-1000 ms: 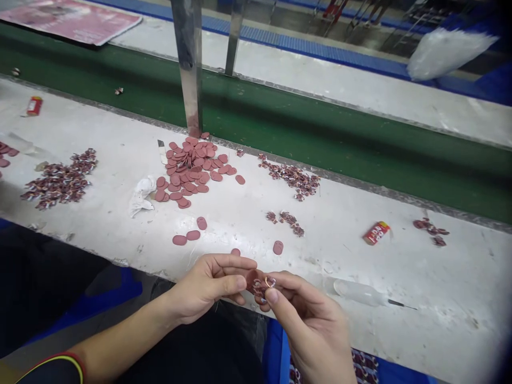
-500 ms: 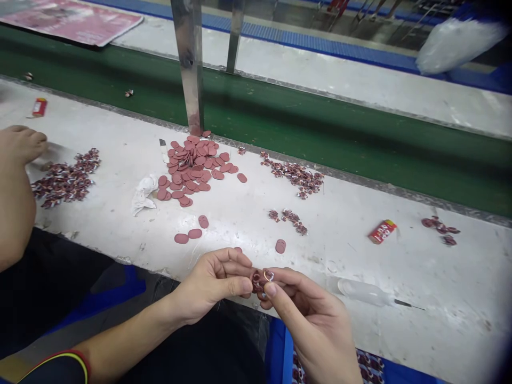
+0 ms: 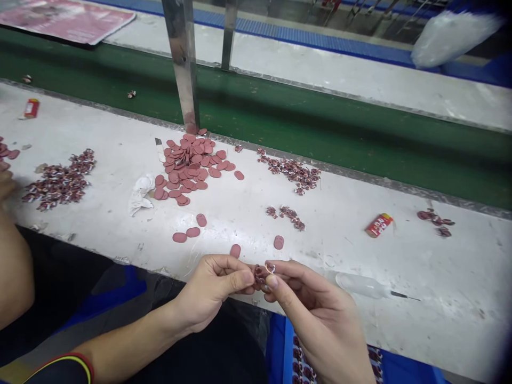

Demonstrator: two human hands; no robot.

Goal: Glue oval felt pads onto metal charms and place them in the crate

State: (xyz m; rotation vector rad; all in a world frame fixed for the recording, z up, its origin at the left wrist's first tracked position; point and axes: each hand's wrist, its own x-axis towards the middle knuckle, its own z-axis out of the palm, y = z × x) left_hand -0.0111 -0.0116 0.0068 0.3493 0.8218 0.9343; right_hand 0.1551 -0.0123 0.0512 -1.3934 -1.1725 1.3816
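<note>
My left hand (image 3: 212,290) and my right hand (image 3: 316,314) meet at the worktop's near edge, their fingertips pinching a small maroon piece with a thin metal ring (image 3: 262,274). The fingers hide part of it. Just beyond my left hand lies a loose maroon oval disc (image 3: 235,250). A heap of similar flat discs (image 3: 184,170) sits farther up the white worktop (image 3: 340,256). A plastic squeeze bottle with a needle tip (image 3: 362,285) lies just beyond my right hand.
Clusters of small printed maroon pieces (image 3: 60,184) lie around the worktop, near a white rag (image 3: 140,194) and a red packet (image 3: 378,225). Another person's arm (image 3: 12,256) enters at far left. A green conveyor belt (image 3: 280,112) and steel post (image 3: 182,58) stand beyond.
The other person's hand has drawn back towards the left edge. My hands stay together on the small piece, and the whole view has shifted slightly.
</note>
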